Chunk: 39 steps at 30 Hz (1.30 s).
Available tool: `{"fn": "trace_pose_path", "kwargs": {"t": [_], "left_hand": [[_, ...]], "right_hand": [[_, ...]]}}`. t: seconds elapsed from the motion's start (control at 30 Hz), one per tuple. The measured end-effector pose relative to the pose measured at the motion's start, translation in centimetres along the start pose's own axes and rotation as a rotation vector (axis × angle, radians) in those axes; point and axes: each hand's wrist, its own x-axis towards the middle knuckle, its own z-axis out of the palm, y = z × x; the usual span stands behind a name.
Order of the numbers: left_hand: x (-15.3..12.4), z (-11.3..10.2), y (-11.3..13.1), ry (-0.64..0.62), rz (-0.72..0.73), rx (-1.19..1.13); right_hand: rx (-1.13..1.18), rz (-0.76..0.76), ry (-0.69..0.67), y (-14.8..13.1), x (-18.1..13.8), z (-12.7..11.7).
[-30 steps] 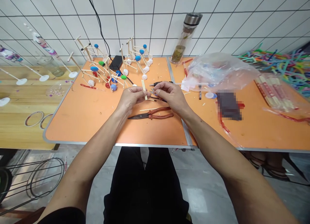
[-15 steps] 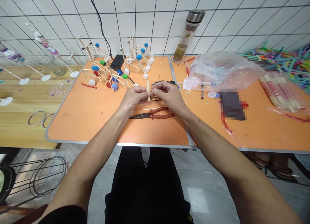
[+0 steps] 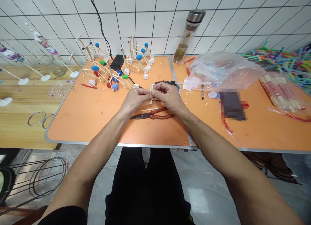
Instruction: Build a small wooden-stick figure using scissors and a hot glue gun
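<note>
My left hand [image 3: 134, 99] and my right hand [image 3: 168, 95] meet fingertip to fingertip above the orange table [image 3: 97, 121]. Between them both pinch a short pale wooden stick [image 3: 151, 88], which stands nearly upright; its middle is hidden by my fingers. Red-handled pliers [image 3: 155, 114] lie flat on the table just below my hands, untouched. Behind my right hand a dark tool [image 3: 167, 82] peeks out on the table.
Stick models with coloured and white caps [image 3: 114, 69] crowd the table's back left, by a black adapter and cable [image 3: 117, 62]. A glass bottle [image 3: 187, 37] stands by the wall. A clear plastic bag [image 3: 223, 72], coloured straws [image 3: 286, 61] and packed sticks [image 3: 279, 92] lie to the right.
My hands have come closer together, and the right fingers now pinch the stick along with the left. The stick has shifted slightly right and sunk deeper between the fingers.
</note>
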Motion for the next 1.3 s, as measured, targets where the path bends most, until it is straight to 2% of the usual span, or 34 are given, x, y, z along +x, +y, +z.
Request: {"fn": "trace_pose_path", "kwargs": {"t": [0.27,1.03,1.3], "left_hand": [[0.08,-0.11,-0.38,-0.021,0.041,0.031],[0.04,0.04,-0.3,-0.047,0.035,-0.007],[0.09,0.01,-0.22,-0.01,0.006,0.016]], "right_hand": [[-0.003,0.0,-0.005,-0.41,-0.1,0.1],[0.0,0.015,-0.011,-0.33,0.01,0.22],[-0.047,0.013,0.004,-0.26,0.11,0.06]]}}
